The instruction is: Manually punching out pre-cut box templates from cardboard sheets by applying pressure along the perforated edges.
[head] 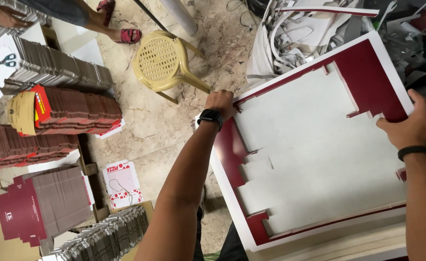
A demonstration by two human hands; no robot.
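My left hand point(220, 102) grips the far left corner of a large die-cut cardboard sheet point(314, 150), white in the middle with dark red waste strips point(367, 72) along its edges. My right hand point(413, 123) holds the sheet's right edge, thumb pressed on the red border. A black watch is on my left wrist and a black band on my right. The sheet lies on a stack of similar white sheets point(348, 244).
A yellow plastic stool point(167, 63) stands on the stone floor left of the sheet. Stacks of flat folded boxes point(60, 108) fill the left side. Cardboard trimmings point(300, 29) pile at the top. Another person's sandalled feet point(126, 34) are at the upper left, and scissors point(5, 60).
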